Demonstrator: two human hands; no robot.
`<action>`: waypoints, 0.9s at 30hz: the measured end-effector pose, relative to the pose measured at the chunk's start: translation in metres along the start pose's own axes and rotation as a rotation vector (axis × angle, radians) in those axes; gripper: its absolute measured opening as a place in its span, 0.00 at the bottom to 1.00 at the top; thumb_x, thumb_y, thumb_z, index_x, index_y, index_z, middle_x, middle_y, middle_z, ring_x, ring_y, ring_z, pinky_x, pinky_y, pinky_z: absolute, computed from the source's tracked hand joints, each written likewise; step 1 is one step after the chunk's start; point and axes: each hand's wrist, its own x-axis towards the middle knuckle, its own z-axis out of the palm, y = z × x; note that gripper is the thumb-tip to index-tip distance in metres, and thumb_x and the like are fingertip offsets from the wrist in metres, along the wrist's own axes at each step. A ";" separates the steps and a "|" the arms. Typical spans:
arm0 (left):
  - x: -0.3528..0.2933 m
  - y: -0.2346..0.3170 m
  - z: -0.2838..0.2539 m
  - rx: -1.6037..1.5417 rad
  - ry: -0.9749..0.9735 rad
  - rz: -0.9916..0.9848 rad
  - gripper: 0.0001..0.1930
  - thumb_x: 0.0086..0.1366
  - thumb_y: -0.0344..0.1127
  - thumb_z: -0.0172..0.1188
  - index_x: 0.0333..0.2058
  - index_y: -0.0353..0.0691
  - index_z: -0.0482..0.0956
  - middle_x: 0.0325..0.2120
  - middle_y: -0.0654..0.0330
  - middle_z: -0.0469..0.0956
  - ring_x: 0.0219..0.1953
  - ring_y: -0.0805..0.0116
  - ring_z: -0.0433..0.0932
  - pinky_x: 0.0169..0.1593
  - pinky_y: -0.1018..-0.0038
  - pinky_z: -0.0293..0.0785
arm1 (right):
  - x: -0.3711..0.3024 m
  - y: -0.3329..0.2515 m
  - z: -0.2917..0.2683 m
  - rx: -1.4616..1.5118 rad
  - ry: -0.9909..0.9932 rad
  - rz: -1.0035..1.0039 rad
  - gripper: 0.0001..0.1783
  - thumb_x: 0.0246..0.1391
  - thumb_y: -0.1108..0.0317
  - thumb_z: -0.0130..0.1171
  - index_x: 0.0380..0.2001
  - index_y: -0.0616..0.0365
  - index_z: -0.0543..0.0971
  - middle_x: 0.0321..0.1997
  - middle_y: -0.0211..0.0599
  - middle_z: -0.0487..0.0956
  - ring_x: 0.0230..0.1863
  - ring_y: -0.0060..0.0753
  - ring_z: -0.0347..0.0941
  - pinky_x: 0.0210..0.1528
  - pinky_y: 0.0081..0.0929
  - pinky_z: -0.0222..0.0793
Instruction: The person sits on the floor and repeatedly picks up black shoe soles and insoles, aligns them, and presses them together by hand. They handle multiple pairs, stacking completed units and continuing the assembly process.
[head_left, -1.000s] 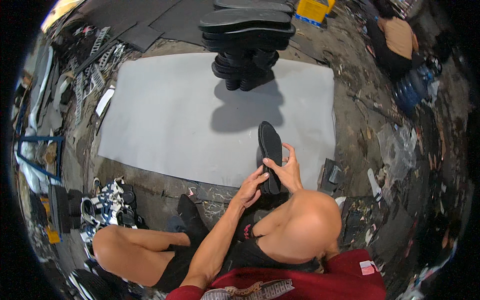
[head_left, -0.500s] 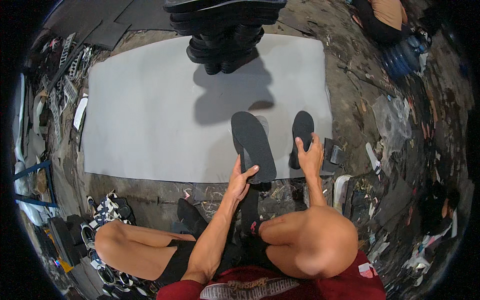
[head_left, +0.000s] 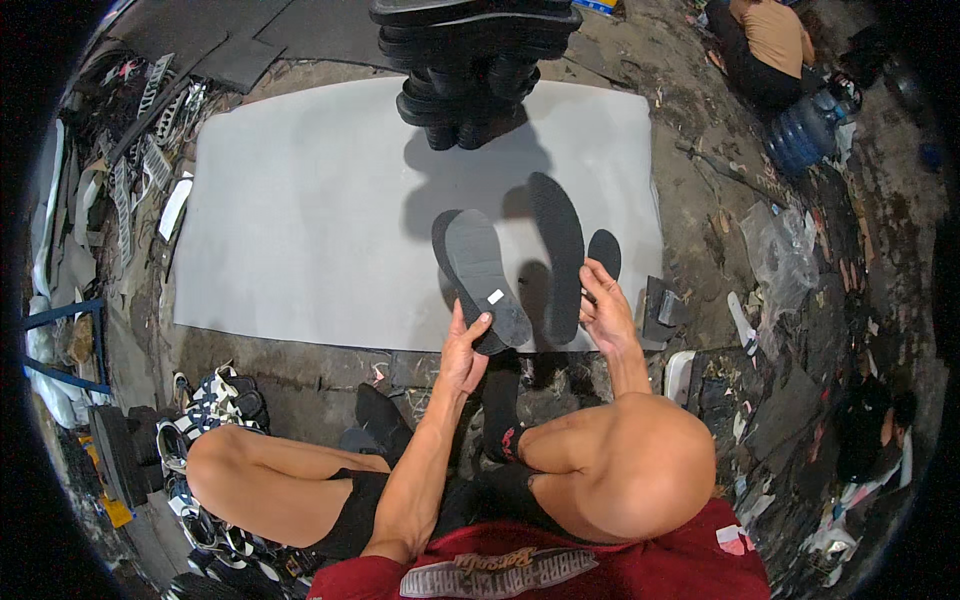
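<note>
My left hand (head_left: 464, 352) grips a grey insole (head_left: 476, 250) with a small white label near its heel, thumb on top. A darker sole (head_left: 443, 238) shows along its left edge, held together with it. My right hand (head_left: 608, 316) pinches the side of a large black insole (head_left: 557, 255), tilted and raised above the pale sheet (head_left: 300, 220). Just beyond my right fingers is a smaller-looking black insole (head_left: 604, 246), partly covered by the hand; whether the hand touches it I cannot tell.
A tall pile of black soles (head_left: 480, 45) stands at the sheet's far edge. Scraps and offcuts (head_left: 150, 150) litter the left side. To the right lie clear plastic (head_left: 785, 250) and a large blue bottle (head_left: 800, 135). Another person (head_left: 765, 50) crouches at the far right. Shoes (head_left: 215, 410) lie beside my left knee.
My right hand has moved from the smaller-looking black insole to the large black one and lifted it rightward off the left hand's pieces. The grey labelled insole is now uncovered.
</note>
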 end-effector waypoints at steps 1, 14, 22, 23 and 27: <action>-0.001 0.004 0.000 -0.009 -0.014 0.017 0.39 0.74 0.26 0.64 0.78 0.43 0.56 0.67 0.56 0.74 0.65 0.59 0.77 0.71 0.56 0.74 | -0.002 0.001 -0.003 0.113 -0.065 0.007 0.21 0.75 0.60 0.62 0.64 0.54 0.75 0.31 0.20 0.72 0.20 0.14 0.56 0.23 0.19 0.53; 0.007 0.006 0.008 -0.123 -0.010 0.108 0.36 0.72 0.23 0.64 0.75 0.44 0.61 0.64 0.56 0.76 0.64 0.56 0.78 0.71 0.56 0.73 | -0.027 0.008 0.017 0.590 -0.941 0.323 0.35 0.76 0.47 0.45 0.75 0.58 0.61 0.27 0.32 0.66 0.20 0.23 0.51 0.26 0.27 0.53; 0.017 -0.020 0.028 -0.161 -0.027 -0.050 0.43 0.70 0.26 0.68 0.78 0.44 0.56 0.65 0.55 0.75 0.65 0.55 0.76 0.71 0.55 0.72 | -0.060 -0.010 0.032 0.495 -0.910 0.246 0.41 0.75 0.48 0.51 0.79 0.60 0.54 0.31 0.36 0.68 0.25 0.30 0.65 0.30 0.33 0.69; 0.019 -0.019 0.024 -0.157 -0.033 -0.042 0.44 0.69 0.26 0.68 0.79 0.44 0.54 0.66 0.55 0.74 0.65 0.55 0.76 0.71 0.55 0.72 | -0.071 -0.010 0.041 0.466 -0.788 0.219 0.39 0.75 0.49 0.52 0.76 0.63 0.58 0.30 0.34 0.68 0.23 0.27 0.63 0.27 0.30 0.65; -0.001 -0.037 0.035 -0.057 0.008 -0.178 0.55 0.68 0.26 0.70 0.83 0.44 0.39 0.70 0.52 0.71 0.65 0.56 0.76 0.70 0.56 0.72 | -0.094 -0.027 0.042 0.053 -0.425 0.074 0.35 0.75 0.52 0.55 0.72 0.68 0.65 0.28 0.28 0.69 0.21 0.18 0.65 0.24 0.22 0.64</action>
